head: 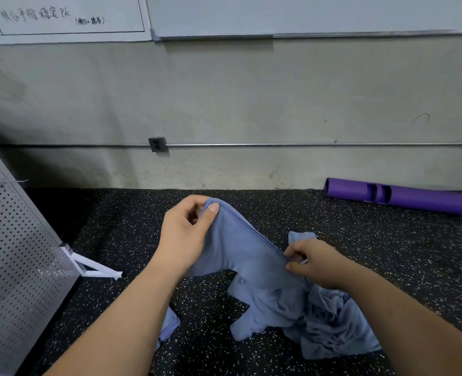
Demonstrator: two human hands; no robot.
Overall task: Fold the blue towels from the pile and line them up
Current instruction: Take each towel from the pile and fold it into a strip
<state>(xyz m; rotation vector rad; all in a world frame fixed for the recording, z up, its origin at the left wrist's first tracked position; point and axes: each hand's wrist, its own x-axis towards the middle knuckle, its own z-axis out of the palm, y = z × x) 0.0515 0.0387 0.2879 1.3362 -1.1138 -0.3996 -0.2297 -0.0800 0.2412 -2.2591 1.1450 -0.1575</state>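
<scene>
Presently, my left hand (186,234) is raised above the floor (121,229), its thumb and curled fingers pinching the hemmed corner of a blue towel (246,256). My right hand (314,263) is lower and to the right, fingers curled, pinching the same hem further along. Between the two grips the hem slopes down from upper left to lower right. The rest of the towel hangs below it, with the lower part trailing onto the floor.

The pile (330,321) of crumpled blue cloth lies on the floor under my right wrist and forearm, touching the hanging towel. A flap of blue shows just behind my right hand; I cannot tell which piece it belongs to. Another blue towel (171,324), with layered edges, lies flat by my left forearm and is partly hidden by it.

The floor is black with pale speckles. A purple tube (403,196) lies at the foot of the wall, well to the right. A perforated metal panel (12,253) stands at the left on a white bracket (94,267). On the wall are an outlet box (158,144), a horizontal conduit (305,144) and a whiteboard (305,14)
</scene>
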